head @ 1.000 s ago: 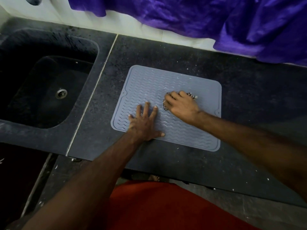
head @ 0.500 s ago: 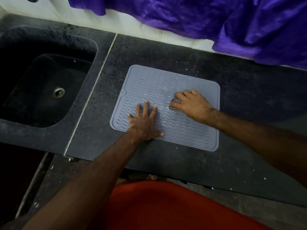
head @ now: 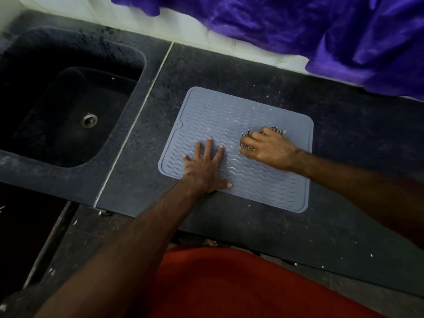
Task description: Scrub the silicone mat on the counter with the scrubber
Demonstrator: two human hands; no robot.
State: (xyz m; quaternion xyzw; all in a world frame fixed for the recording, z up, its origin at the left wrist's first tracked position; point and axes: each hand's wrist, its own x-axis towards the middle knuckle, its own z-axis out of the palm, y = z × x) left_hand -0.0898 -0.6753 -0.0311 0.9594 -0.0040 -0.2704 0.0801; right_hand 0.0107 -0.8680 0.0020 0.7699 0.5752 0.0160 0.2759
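The right hand (head: pixel 270 148) is curling its grip around the scrubber (head: pixel 246 146), pressing it onto the mat (head: pixel 263 180) toward the mat's 2 o'clock area. The left hand (head: pixel 204 167) is lying flat with fingers spread, pinning the mat near its 8 o'clock corner. The mat is lying flat on the dark tabletop (head: pixel 344 125), with the sink (head: pixel 68 106) off at 9 o'clock and purple cloth (head: pixel 344 31) hanging at 12. Scrubbing appears to be under way; the next stroke probably calls for steady downward pressure while covering the unscrubbed ridges toward 5 o'clock.
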